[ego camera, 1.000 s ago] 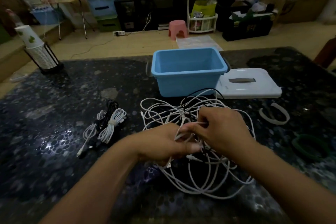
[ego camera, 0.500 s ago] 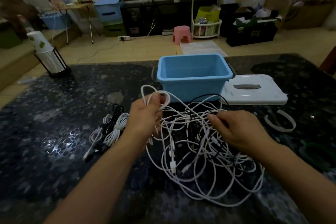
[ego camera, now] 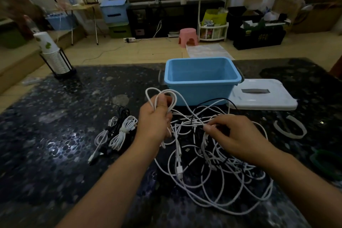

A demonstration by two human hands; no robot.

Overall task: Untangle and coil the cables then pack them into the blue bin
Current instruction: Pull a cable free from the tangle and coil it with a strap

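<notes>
Cables [ego camera: 212,163] lie in a loose white tangle, threaded with a few black strands, near the front edge of the dark speckled worktop [ego camera: 55,107], just in front of the blue bin [ego camera: 200,87]. The left hand [ego camera: 155,120] is raised over the tangle's left side, fingers closed around a few white loops that arch above the knuckles toward the bin's front wall. The right hand [ego camera: 235,137] hovers low over the middle of the heap, thumb and forefinger pinching a white strand; which cable it belongs to is hard to make out in the dim light. The bin stands open toward the far edge of the worktop, its inside bare as far as the view reaches. Its white lid [ego camera: 262,96] lies flat just beside it on the right. Left of the hands, a few coiled bundles [ego camera: 118,133], white and black, rest together on the worktop. A white curved strip [ego camera: 290,129] lies toward the right edge, and a stack of paper cups [ego camera: 53,55] stands in a black holder at the far left corner.
</notes>
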